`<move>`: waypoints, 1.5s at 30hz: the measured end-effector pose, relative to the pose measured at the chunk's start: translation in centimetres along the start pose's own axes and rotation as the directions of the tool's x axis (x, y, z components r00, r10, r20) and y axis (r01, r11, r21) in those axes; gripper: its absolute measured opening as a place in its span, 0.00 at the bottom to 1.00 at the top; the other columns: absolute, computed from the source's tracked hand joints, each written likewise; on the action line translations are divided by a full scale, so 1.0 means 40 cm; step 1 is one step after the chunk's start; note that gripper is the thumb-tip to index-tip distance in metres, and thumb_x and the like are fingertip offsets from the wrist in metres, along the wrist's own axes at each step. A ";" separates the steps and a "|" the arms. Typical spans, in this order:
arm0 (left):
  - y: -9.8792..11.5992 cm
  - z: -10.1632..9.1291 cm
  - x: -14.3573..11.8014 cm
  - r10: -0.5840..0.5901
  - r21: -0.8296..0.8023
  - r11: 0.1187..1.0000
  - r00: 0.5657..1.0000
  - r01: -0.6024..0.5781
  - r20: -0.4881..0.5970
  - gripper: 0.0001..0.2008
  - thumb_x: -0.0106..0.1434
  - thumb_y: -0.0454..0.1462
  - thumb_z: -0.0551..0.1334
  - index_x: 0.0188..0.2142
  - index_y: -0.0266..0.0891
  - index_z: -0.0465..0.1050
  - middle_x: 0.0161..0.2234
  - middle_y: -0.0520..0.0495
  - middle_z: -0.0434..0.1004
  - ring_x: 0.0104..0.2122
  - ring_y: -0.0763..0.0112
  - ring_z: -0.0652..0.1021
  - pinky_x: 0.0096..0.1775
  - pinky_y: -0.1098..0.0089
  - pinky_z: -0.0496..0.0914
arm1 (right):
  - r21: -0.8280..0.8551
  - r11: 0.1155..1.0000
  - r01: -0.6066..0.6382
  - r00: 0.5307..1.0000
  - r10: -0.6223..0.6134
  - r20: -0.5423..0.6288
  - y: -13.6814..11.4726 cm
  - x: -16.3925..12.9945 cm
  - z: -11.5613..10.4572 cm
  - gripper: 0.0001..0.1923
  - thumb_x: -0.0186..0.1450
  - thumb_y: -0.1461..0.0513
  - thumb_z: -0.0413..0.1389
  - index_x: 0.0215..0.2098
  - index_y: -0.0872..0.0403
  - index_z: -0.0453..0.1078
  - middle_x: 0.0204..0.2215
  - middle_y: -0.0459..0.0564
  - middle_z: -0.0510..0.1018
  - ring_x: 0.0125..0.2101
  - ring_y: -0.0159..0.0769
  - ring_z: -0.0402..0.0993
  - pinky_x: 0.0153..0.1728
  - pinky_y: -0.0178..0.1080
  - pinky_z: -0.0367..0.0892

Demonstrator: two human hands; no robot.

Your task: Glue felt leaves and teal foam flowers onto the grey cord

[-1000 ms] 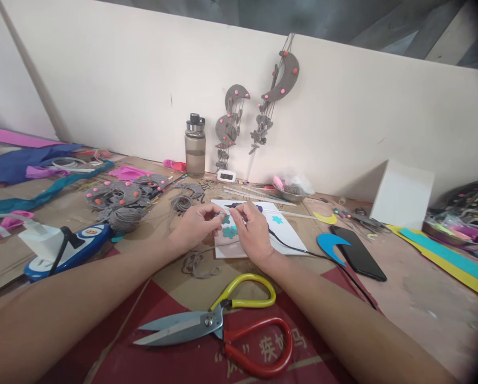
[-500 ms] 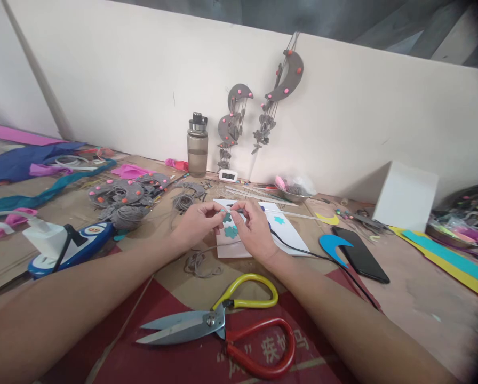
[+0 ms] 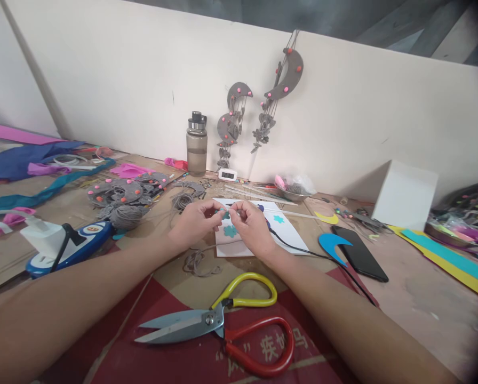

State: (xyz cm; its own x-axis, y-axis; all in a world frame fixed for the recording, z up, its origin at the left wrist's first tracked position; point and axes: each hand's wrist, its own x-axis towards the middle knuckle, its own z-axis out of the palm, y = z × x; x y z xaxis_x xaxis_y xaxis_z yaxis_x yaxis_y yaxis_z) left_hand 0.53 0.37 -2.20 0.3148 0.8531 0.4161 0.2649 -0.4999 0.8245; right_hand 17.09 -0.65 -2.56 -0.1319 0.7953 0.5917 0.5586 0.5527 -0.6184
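Since a moment ago my hands have barely shifted; my fingertips have drawn closer together above the white sheet [image 3: 291,238]. My left hand [image 3: 193,221] and right hand [image 3: 252,226] both pinch a tiny teal piece [image 3: 224,213], held just over the sheet's far edge. It is too small to tell its shape, and my fingers cover most of it. A flat teal flower cutout [image 3: 230,231] lies on the sheet beneath my right hand. Nearer me rest steel scissors [image 3: 218,320] with one yellow and one red loop handle.
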 end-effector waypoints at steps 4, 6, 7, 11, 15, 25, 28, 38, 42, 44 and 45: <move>0.004 -0.007 0.006 0.024 0.034 0.999 0.998 -0.026 0.064 0.11 0.61 0.41 0.56 0.30 0.37 0.73 0.23 0.51 0.75 0.24 0.74 0.75 0.32 0.74 0.69 | 0.051 0.998 -0.043 0.999 0.043 0.010 0.016 0.005 0.006 0.06 0.61 0.60 0.50 0.30 0.53 0.65 0.21 0.41 0.63 0.24 0.28 0.57 0.27 0.32 0.55; 0.011 -0.011 0.008 0.004 0.007 1.000 0.996 -0.005 0.094 0.12 0.61 0.42 0.56 0.29 0.36 0.73 0.23 0.50 0.76 0.25 0.73 0.76 0.33 0.73 0.69 | 0.056 0.997 -0.049 0.999 0.048 0.016 0.021 0.006 0.006 0.06 0.61 0.60 0.50 0.30 0.53 0.64 0.21 0.41 0.63 0.23 0.28 0.57 0.26 0.32 0.55; 0.015 -0.013 0.008 -0.015 -0.031 0.999 0.994 0.018 0.109 0.12 0.61 0.42 0.56 0.31 0.36 0.73 0.24 0.49 0.76 0.26 0.72 0.77 0.34 0.72 0.70 | 0.056 0.997 -0.052 0.999 0.051 0.016 0.021 0.007 0.006 0.06 0.61 0.59 0.50 0.30 0.53 0.64 0.21 0.41 0.63 0.23 0.28 0.57 0.26 0.32 0.55; 0.030 -0.017 0.006 -0.068 -0.232 0.967 0.984 0.107 0.167 0.15 0.59 0.44 0.59 0.39 0.35 0.72 0.30 0.47 0.78 0.29 0.68 0.79 0.35 0.68 0.73 | 0.045 0.998 -0.053 0.998 0.052 0.023 0.017 0.006 0.003 0.06 0.62 0.59 0.49 0.30 0.53 0.64 0.22 0.41 0.65 0.23 0.28 0.58 0.26 0.32 0.56; 0.036 -0.027 0.009 -0.070 -0.198 0.974 0.976 0.112 0.208 0.15 0.57 0.44 0.60 0.37 0.35 0.74 0.33 0.46 0.78 0.30 0.67 0.79 0.33 0.69 0.73 | -0.010 1.000 -0.028 0.999 0.028 0.026 0.013 0.003 0.002 0.06 0.62 0.59 0.50 0.30 0.53 0.64 0.21 0.41 0.64 0.23 0.28 0.57 0.26 0.32 0.55; 0.056 -0.049 0.027 -0.180 0.031 0.984 0.963 0.177 0.203 0.14 0.53 0.45 0.62 0.30 0.37 0.79 0.19 0.53 0.71 0.18 0.79 0.65 0.20 0.77 0.57 | -0.076 0.997 0.033 0.999 -0.030 0.035 0.008 0.001 0.003 0.05 0.62 0.60 0.50 0.31 0.53 0.65 0.22 0.41 0.63 0.23 0.28 0.56 0.27 0.33 0.55; 0.058 -0.046 0.026 -0.218 -0.034 0.972 0.943 0.234 0.252 0.13 0.53 0.45 0.62 0.30 0.37 0.78 0.17 0.54 0.68 0.16 0.80 0.63 0.20 0.76 0.57 | -0.091 0.995 0.051 0.998 -0.049 0.030 0.006 0.001 0.001 0.05 0.62 0.61 0.50 0.31 0.54 0.65 0.23 0.42 0.64 0.24 0.29 0.57 0.28 0.33 0.55; 0.046 -0.039 0.025 -0.168 -0.057 0.983 0.981 0.173 0.095 0.09 0.51 0.42 0.63 0.26 0.39 0.77 0.17 0.53 0.69 0.15 0.78 0.65 0.18 0.76 0.58 | -0.035 0.999 0.016 1.000 -0.016 0.018 -0.018 -0.007 -0.009 0.10 0.66 0.58 0.47 0.42 0.54 0.63 0.31 0.47 0.68 0.31 0.33 0.63 0.34 0.36 0.60; 0.044 -0.037 0.024 -0.152 -0.003 0.988 0.988 0.152 0.032 0.08 0.51 0.41 0.63 0.27 0.39 0.77 0.17 0.54 0.70 0.16 0.77 0.67 0.19 0.76 0.59 | -0.059 0.998 0.038 0.999 -0.038 0.004 -0.020 -0.013 -0.004 0.05 0.64 0.61 0.48 0.37 0.53 0.63 0.30 0.46 0.68 0.31 0.33 0.64 0.33 0.36 0.59; 0.044 -0.037 0.023 -0.148 0.029 0.989 0.989 0.147 0.010 0.08 0.51 0.41 0.62 0.27 0.38 0.77 0.18 0.54 0.71 0.17 0.77 0.67 0.20 0.76 0.60 | -0.077 0.996 0.042 0.999 -0.042 0.000 -0.025 -0.014 -0.003 0.04 0.64 0.61 0.48 0.34 0.53 0.62 0.30 0.46 0.69 0.31 0.33 0.64 0.33 0.36 0.59; 0.044 -0.036 0.022 -0.140 0.043 0.989 0.990 0.140 0.001 0.08 0.51 0.40 0.62 0.27 0.38 0.77 0.18 0.53 0.72 0.17 0.76 0.68 0.21 0.76 0.61 | -0.086 0.996 0.040 0.999 -0.040 -0.003 -0.028 -0.015 -0.004 0.04 0.65 0.61 0.48 0.34 0.53 0.63 0.30 0.46 0.69 0.31 0.33 0.64 0.34 0.35 0.59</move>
State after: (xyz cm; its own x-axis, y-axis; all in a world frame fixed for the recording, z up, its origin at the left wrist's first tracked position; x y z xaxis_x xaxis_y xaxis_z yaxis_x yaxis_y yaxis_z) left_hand -0.04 0.46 0.18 0.2754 0.9145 0.2963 0.3450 -0.3817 0.8574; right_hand 16.66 -1.78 -2.13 -0.1521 0.7717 0.6175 0.6210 0.5607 -0.5477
